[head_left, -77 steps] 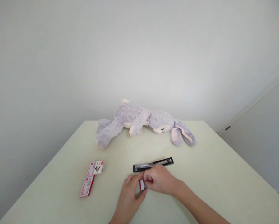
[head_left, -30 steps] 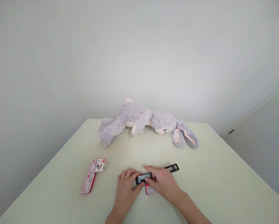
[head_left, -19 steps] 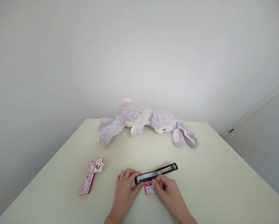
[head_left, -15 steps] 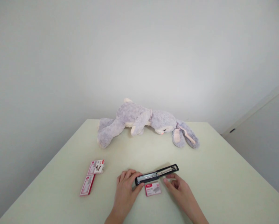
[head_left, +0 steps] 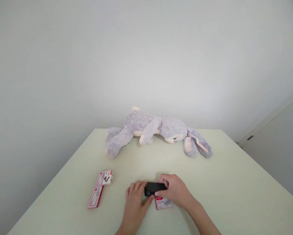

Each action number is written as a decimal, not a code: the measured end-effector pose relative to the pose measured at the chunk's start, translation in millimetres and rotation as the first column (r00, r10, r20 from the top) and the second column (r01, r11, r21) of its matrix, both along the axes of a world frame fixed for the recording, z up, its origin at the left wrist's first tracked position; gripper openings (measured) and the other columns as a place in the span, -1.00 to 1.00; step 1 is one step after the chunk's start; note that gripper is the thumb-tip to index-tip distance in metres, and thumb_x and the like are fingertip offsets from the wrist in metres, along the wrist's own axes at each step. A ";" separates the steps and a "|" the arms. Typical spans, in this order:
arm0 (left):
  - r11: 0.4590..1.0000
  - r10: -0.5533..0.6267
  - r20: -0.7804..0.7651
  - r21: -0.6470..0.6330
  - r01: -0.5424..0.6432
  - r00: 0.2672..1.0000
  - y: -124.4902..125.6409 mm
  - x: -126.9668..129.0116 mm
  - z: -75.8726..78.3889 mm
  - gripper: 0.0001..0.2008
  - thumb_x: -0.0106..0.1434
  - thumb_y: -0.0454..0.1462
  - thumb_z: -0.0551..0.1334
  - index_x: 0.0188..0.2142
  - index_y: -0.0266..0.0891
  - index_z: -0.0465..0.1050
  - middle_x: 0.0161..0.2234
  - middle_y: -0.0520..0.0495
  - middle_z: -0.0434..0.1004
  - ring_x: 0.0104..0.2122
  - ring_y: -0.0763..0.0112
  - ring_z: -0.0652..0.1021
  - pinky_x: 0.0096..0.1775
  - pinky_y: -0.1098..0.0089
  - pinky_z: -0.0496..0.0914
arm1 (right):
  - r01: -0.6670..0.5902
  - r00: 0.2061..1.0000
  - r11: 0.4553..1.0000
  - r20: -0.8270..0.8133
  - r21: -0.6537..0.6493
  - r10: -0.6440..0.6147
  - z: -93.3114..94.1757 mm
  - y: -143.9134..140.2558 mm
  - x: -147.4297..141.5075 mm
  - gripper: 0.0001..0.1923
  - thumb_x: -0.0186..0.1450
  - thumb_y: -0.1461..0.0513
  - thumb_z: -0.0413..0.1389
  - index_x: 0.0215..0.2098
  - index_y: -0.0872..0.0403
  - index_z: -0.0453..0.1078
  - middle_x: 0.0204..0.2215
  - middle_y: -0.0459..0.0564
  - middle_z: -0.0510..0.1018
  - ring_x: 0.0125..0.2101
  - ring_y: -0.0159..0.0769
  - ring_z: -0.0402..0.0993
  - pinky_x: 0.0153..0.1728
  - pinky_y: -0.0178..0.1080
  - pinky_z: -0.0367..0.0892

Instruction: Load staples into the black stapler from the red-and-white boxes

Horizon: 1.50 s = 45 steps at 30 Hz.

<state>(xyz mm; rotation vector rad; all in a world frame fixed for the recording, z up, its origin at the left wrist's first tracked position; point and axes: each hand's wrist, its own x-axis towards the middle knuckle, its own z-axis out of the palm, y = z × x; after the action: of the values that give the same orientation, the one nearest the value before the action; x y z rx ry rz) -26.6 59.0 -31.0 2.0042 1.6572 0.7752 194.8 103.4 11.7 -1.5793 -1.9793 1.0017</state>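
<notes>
A black stapler (head_left: pixel 153 187), its top folded down, lies on the table between my two hands. My left hand (head_left: pixel 136 200) grips its left end, thumb at the near side and fingers at the far side. Over the right end, my right hand (head_left: pixel 177 191) has its thumb and fingers closed around the stapler. Just in front of the stapler lies a small red and white staples box (head_left: pixel 164 203), partly covered by my right hand.
Two more red and white boxes stand end to end at the left: a near box (head_left: pixel 95 197) and a far box (head_left: pixel 104 178). A lilac plush rabbit (head_left: pixel 146 125) lies along the back of the pale table (head_left: pixel 73 182), by the wall.
The stapler was spread open with its inside showing; now it is folded shut. My right hand has moved left and up from beside it to grip it. The view has shifted slightly.
</notes>
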 end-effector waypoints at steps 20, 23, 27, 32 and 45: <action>0.947 -0.257 -0.156 -0.236 0.216 0.954 -14.7 -26.3 35.2 -0.16 0.06 -0.33 0.26 0.36 0.06 0.22 0.24 -0.12 0.41 0.15 0.04 0.47 0.15 0.12 0.33 | 0.334 0.916 0.942 -0.220 -0.039 -0.334 -40.5 -30.8 30.1 -0.39 0.34 -0.14 0.14 0.14 0.11 0.44 -0.60 -0.27 0.14 -0.55 -0.34 0.15 -0.51 -0.29 0.01; 0.934 -0.279 -0.139 -0.270 0.235 0.950 -20.0 -16.0 36.6 -0.23 0.08 -0.26 0.31 0.31 0.05 0.28 0.20 -0.11 0.47 0.15 0.04 0.49 0.15 0.13 0.32 | 0.349 0.908 0.936 -0.228 -0.051 -0.351 -44.5 -39.0 28.8 -0.37 0.32 -0.14 0.16 0.15 0.11 0.43 -0.60 -0.27 0.12 -0.55 -0.34 0.13 -0.51 -0.28 0.01; 0.959 -0.133 -0.254 -0.278 0.059 0.958 -20.1 3.5 45.1 -0.75 0.24 -0.17 0.23 -0.08 -0.06 0.47 -0.12 -0.07 0.62 -0.13 0.15 0.60 -0.10 0.25 0.37 | 0.361 0.903 0.931 -0.229 -0.048 -0.362 -43.8 -43.8 28.7 -0.38 0.32 -0.14 0.16 0.14 0.11 0.44 -0.59 -0.26 0.12 -0.55 -0.35 0.13 -0.50 -0.28 0.02; 0.918 -0.081 -0.265 -0.395 -0.032 0.961 -29.3 4.2 45.7 -0.60 0.10 0.07 0.38 -0.24 -0.09 0.41 -0.29 0.00 0.58 -0.28 0.15 0.58 -0.24 0.29 0.32 | 0.376 0.896 0.925 -0.232 -0.059 -0.379 -40.9 -47.6 26.7 -0.37 0.33 -0.13 0.16 0.16 0.12 0.43 -0.60 -0.26 0.13 -0.56 -0.34 0.14 -0.51 -0.29 0.03; 0.949 -0.248 -0.001 -0.204 0.242 0.969 -2.5 13.5 34.3 -0.41 -0.01 -0.18 0.51 0.04 -0.02 0.48 0.00 -0.05 0.40 0.00 0.15 0.47 0.06 0.23 0.37 | 0.285 0.891 0.951 -0.333 -0.119 -0.309 -35.9 -53.8 5.4 -0.29 0.34 -0.18 0.11 0.23 0.14 0.40 -0.60 -0.25 0.16 -0.55 -0.34 0.16 -0.51 -0.30 0.06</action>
<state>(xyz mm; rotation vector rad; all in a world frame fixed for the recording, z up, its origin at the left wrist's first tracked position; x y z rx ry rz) -13.1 56.6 3.3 2.0305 1.4019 0.4721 200.2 49.6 -24.2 -1.5524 -1.4297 1.1371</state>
